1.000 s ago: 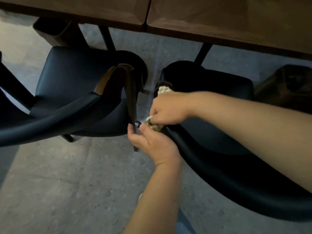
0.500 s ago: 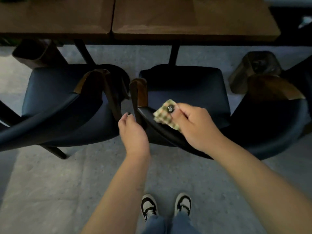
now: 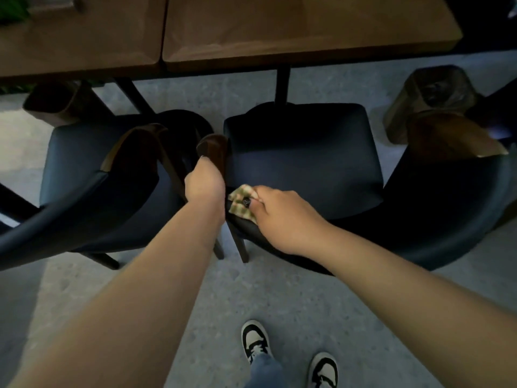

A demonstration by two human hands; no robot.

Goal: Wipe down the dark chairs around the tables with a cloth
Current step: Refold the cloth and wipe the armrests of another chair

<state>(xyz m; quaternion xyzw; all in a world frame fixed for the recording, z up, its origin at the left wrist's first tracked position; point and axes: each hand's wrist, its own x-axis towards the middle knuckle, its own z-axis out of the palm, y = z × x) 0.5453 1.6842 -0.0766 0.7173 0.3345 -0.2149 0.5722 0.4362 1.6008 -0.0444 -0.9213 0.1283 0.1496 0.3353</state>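
Observation:
Two dark padded chairs stand side by side at the wooden tables. On the curved backrest of the right chair (image 3: 305, 152), near its left end, my right hand (image 3: 279, 214) holds a checked green and cream cloth (image 3: 240, 203) pressed against the dark padding. My left hand (image 3: 205, 180) grips the brown wooden armrest tip (image 3: 214, 148) of that same chair, fingers curled round it. The left chair (image 3: 92, 169) sits just left of my left forearm, untouched.
Two brown wooden tabletops (image 3: 251, 32) butt together above the chairs, with black legs below. A wooden stump stool (image 3: 430, 99) stands at the right and another (image 3: 58, 102) at the left. My sneakers (image 3: 256, 340) stand on grey concrete floor.
My left hand has moved forward and taken hold of the right chair's wooden armrest tip. My right hand has slid the cloth slightly along the backrest, and the view has pulled back and upward.

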